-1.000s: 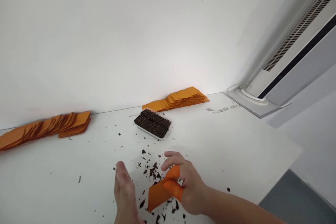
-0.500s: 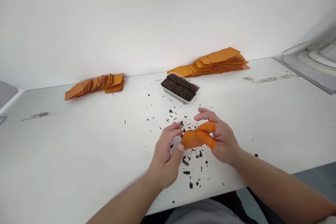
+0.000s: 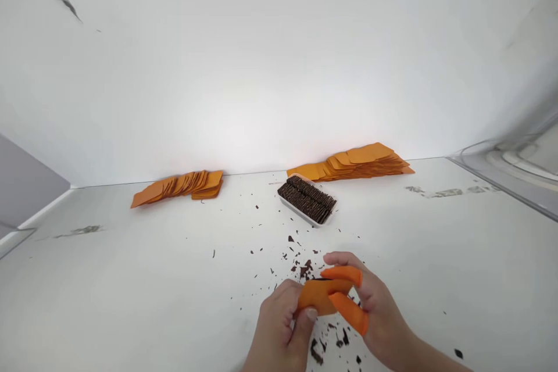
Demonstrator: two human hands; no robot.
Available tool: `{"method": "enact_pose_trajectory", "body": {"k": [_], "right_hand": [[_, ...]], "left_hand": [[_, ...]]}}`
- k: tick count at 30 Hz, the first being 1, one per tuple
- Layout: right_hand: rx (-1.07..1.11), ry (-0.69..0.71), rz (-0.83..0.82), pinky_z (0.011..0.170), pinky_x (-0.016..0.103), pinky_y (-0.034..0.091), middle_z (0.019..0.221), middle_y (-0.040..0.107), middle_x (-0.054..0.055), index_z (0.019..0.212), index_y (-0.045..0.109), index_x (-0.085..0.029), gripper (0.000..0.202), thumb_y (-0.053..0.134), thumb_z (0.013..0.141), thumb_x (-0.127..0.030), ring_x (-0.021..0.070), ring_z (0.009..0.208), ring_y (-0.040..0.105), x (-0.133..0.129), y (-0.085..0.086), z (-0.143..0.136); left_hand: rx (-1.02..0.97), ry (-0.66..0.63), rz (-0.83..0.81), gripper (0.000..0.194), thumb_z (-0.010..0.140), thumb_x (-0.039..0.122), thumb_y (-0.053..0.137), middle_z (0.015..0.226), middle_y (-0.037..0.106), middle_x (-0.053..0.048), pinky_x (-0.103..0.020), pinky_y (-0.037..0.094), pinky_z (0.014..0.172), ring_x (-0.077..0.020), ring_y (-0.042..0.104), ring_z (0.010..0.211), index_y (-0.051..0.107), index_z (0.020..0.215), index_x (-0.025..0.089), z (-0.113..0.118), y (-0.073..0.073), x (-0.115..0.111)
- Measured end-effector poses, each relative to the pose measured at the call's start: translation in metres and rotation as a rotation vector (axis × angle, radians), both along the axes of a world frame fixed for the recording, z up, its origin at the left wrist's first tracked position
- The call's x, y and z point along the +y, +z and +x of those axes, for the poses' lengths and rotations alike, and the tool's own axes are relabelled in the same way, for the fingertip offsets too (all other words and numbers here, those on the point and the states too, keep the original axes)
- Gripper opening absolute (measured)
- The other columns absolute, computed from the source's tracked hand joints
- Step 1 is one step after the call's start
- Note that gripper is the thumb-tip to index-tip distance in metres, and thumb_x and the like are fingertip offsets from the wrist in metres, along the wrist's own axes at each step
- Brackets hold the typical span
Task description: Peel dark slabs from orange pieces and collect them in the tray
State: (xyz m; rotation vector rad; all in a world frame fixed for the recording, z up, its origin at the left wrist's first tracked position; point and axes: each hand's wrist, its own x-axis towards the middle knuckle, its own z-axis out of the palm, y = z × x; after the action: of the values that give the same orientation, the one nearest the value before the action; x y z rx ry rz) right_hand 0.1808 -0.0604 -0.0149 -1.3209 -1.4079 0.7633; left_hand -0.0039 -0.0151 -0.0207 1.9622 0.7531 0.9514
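Note:
A small orange paper envelope (image 3: 318,297) is held low in the view, with a dark strip showing along its top edge. My left hand (image 3: 281,325) is closed on its left end, thumb on the front and fingers behind. Orange finger cots cover the thumb and index finger of my right hand (image 3: 379,308). Those two fingers lie around the envelope's right side, thumb on the front, index finger along the top; the other fingers are held away. Beyond the hands, a white plastic tray (image 3: 300,216) holds two rows of thin dark brown pieces packed on edge.
Orange envelopes lie in a fanned row (image 3: 178,189) against the wall at the left. A larger fanned pile (image 3: 366,160) is behind the tray. Dark flakes (image 3: 307,269) litter the white table around my hands. A blurred clear plastic item (image 3: 518,163) stands at the far right.
My view has tilted up, so everything sits lower. My left hand has closed more firmly on the envelope. The right thumb and index finger have spread apart, and a dark strip now shows at its top.

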Motion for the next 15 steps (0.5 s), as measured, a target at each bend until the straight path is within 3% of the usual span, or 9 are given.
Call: {"method": "enact_pose_trajectory", "body": {"k": [3,6,11,15], "right_hand": [[0.137,0.067,-0.126,0.075,0.035,0.054,0.098,0.062,0.006,0.101,0.062,-0.025,0.021,0.058,0.090,-0.042,0.0205,0.084,0.061,0.001,0.004,-0.006],[0.248,0.102,-0.193,0.074,0.035,0.052,0.086,0.062,0.003,0.098,0.058,-0.023,0.025,0.058,0.089,-0.046,0.0198,0.079,0.059,0.003,0.003,-0.013],[0.246,0.088,-0.172,0.073,0.037,0.051,0.082,0.063,0.004,0.089,0.060,-0.020,0.030,0.060,0.086,-0.050,0.0206,0.077,0.059,0.008,0.009,-0.009],[0.155,-0.109,-0.084,0.080,0.039,0.052,0.096,0.067,0.008,0.097,0.065,-0.020,0.036,0.063,0.082,-0.053,0.0251,0.090,0.061,0.017,0.041,0.031]], "left_hand": [[0.021,0.031,-0.029,0.031,0.096,0.035,0.040,0.073,0.056,-0.004,-0.027,0.040,0.060,-0.0160,0.052,0.066,0.056,0.077,0.018,-0.001,0.003,0.000],[0.050,0.050,-0.063,0.032,0.096,0.037,0.041,0.072,0.055,-0.004,-0.027,0.039,0.060,-0.0159,0.051,0.065,0.056,0.076,0.018,-0.002,0.005,0.000],[-0.016,0.051,-0.104,0.024,0.091,0.036,0.048,0.076,0.057,-0.004,-0.027,0.042,0.062,-0.0165,0.052,0.068,0.059,0.080,0.018,0.000,0.010,-0.001],[-0.067,0.055,-0.097,0.014,0.088,0.028,0.052,0.085,0.062,-0.007,-0.027,0.045,0.063,-0.0159,0.053,0.069,0.061,0.085,0.018,0.001,0.012,0.001]]}}
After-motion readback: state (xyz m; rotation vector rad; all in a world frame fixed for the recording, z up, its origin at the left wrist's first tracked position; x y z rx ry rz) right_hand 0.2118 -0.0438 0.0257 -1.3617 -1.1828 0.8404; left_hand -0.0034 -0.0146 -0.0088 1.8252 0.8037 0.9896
